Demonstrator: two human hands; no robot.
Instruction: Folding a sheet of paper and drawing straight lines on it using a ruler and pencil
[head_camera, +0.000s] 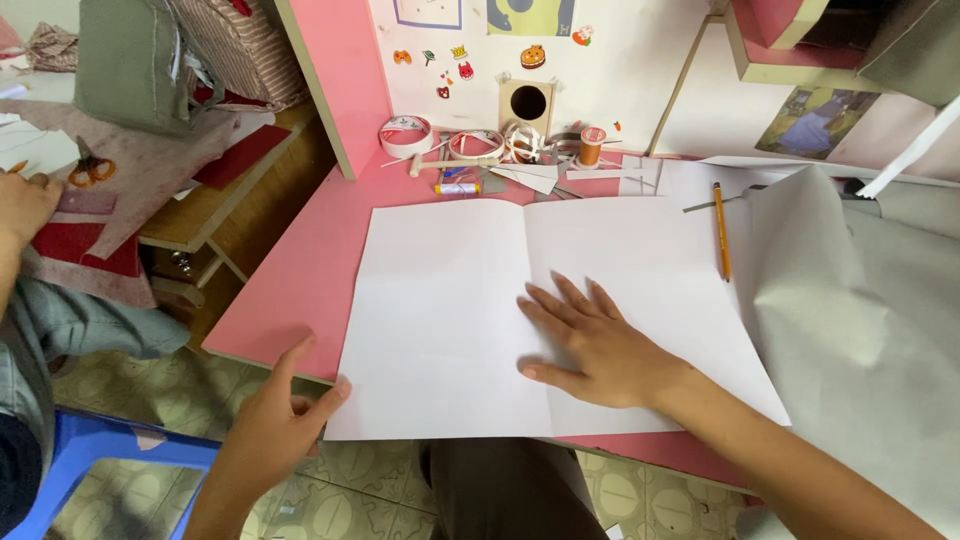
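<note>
A large white sheet of paper (450, 310), creased down its middle, lies flat on a pink desktop (310, 270) and fills the centre of the frame. Its lower left corner juts past the desk's front edge. The person's right hand (590, 345) lies open and palm-down on the sheet, just right of the crease, fingers spread and pointing toward the upper left. The left hand (275, 420), at lower left, pinches the sheet's overhanging corner, thumb on top.

Just right of the sheet, an orange pencil (721, 230) lies on the desk, pointing up and down the frame. Further right, a big sheet of grey paper (860, 330) covers the right side. At the top centre, along the back of the desk, sit a roll of white tape (404, 135), an orange spool of thread (592, 146) and a tangle of small scraps. At the far left edge, another person's hand (22, 205) rests on fabric near a pair of orange-handled scissors (90, 170).
</note>
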